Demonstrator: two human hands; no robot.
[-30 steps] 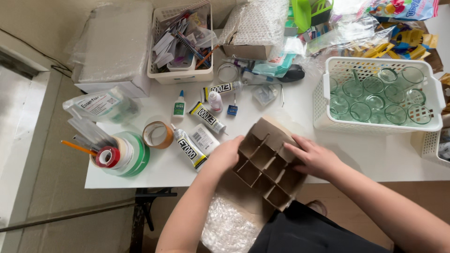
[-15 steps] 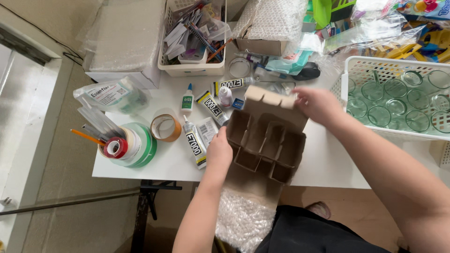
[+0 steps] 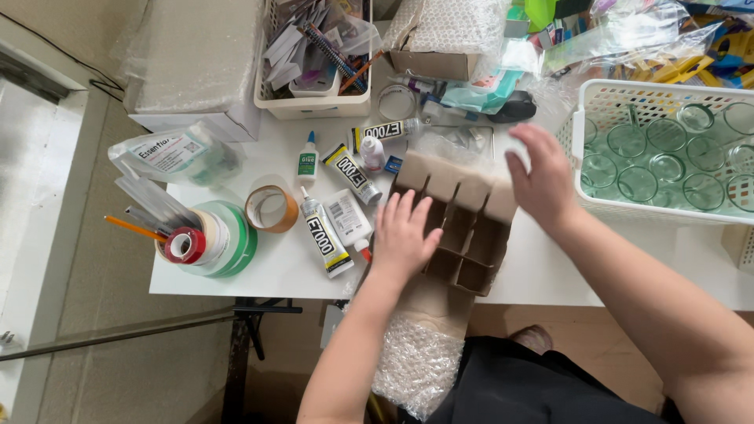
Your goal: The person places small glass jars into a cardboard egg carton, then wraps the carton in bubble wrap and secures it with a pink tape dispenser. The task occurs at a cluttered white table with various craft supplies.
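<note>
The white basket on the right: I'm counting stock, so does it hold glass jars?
Yes, the white basket holds many clear glass jars standing upright, mouths up.

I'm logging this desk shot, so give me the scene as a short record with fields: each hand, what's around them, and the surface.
left hand: flat on cardboard divider, fingers spread
right hand: open, above divider's far right edge; contact unclear
right of divider: white basket of glass jars
left of divider: glue tubes, tape rolls
surface: white table
below divider: bubble wrap

white basket [image 3: 656,208]: cut off right | cardboard divider [image 3: 463,228]: left part under hand
</note>
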